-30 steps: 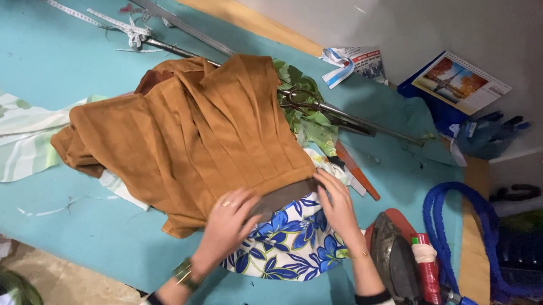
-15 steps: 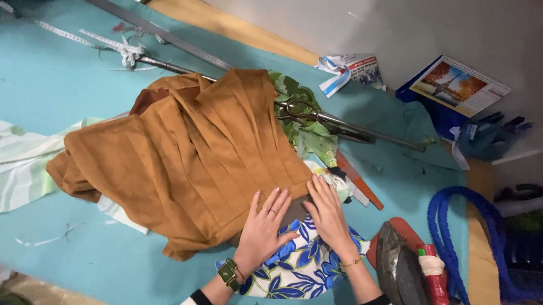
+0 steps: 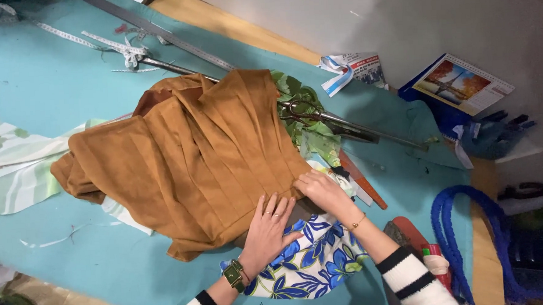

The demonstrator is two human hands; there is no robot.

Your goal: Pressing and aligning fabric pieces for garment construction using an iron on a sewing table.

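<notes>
Flat-palmed, the left hand [image 3: 268, 223] presses the pleated rust-brown suede-like garment's [image 3: 186, 162] lower edge — no closed grip. The right hand [image 3: 319, 190], since shifted upward, pinches its hem corner on the turquoise desk [image 3: 36, 71], over blue-floral white fabric [image 3: 307, 264] — smoothing seems underway.

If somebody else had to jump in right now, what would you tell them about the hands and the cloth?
Left hand: flat, fingers spread, pressing the near edge of the brown pleated cloth.
Right hand: pinching that same edge, just to the right.
The brown cloth lies spread on the teal table, over a blue flowered fabric. Scissors rest beyond it, untouched.
Done: pleats laid flat.
Left: cannot tell from here.
</notes>
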